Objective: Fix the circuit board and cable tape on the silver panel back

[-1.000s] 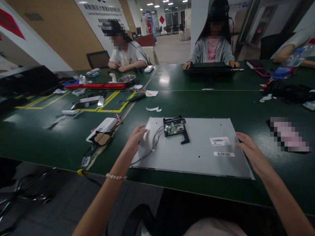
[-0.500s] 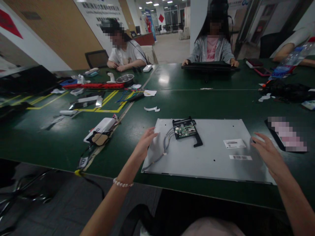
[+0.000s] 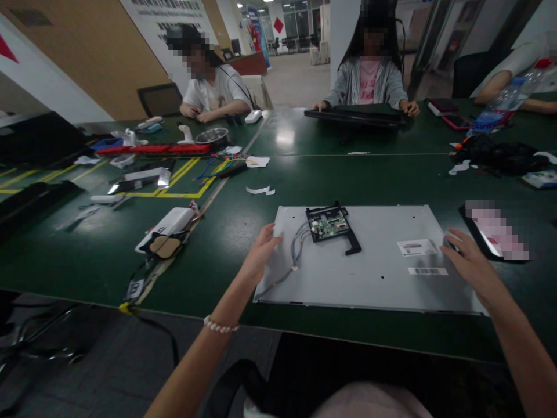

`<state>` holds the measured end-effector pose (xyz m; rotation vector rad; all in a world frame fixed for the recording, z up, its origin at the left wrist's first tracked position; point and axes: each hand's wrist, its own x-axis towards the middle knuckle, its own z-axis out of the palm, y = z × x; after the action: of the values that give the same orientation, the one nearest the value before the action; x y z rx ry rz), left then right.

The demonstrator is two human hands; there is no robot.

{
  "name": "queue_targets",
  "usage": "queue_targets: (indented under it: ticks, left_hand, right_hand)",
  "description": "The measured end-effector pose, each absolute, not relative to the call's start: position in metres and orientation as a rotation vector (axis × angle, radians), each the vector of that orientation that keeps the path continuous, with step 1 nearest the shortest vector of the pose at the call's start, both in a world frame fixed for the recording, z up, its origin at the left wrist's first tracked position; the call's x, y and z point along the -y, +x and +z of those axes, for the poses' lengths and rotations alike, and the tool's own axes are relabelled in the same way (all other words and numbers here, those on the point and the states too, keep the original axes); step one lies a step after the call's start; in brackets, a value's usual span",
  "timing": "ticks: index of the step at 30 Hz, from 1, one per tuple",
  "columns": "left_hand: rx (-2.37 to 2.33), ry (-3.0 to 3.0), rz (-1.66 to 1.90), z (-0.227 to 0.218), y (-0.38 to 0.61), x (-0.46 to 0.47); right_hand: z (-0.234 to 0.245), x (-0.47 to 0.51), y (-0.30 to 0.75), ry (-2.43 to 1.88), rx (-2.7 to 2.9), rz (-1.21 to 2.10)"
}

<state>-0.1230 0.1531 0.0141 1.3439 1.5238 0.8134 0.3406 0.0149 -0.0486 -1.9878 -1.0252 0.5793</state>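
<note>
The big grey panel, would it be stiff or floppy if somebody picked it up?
The panel would probably stay stiff, since its edges look straight and it lies flat. Its grey wires would likely flop, as they curve loosely across it. The green circuit board could be fragile, because its little parts sit uncovered on top.

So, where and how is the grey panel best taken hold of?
Probably by both short edges of the panel, left hand from the left, right hand from the right: it lies flat and broad, with the circuit board on its face. Better keep the grip off the near left corner, where cables run.
</note>
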Motion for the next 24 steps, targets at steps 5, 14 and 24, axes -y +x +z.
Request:
queue_targets:
  ticks: [5,14,24]
  left_hand:
    - [-1.661,1.810,0.760,0.013,-0.113,-0.159]
    - [-1.221,2.225,0.289,0.023,-0.051,-0.196]
    - [-1.077,2.251,0.335,0.012,-0.038,-0.190]
  right_hand:
    - [-0.039,-0.015,0.337,-2.085,1.190,0.545]
    - [-0.050,-0.016,0.326,-2.049,1.529,0.266]
    - [-0.060,-0.014,0.323,-2.078,1.617,0.103]
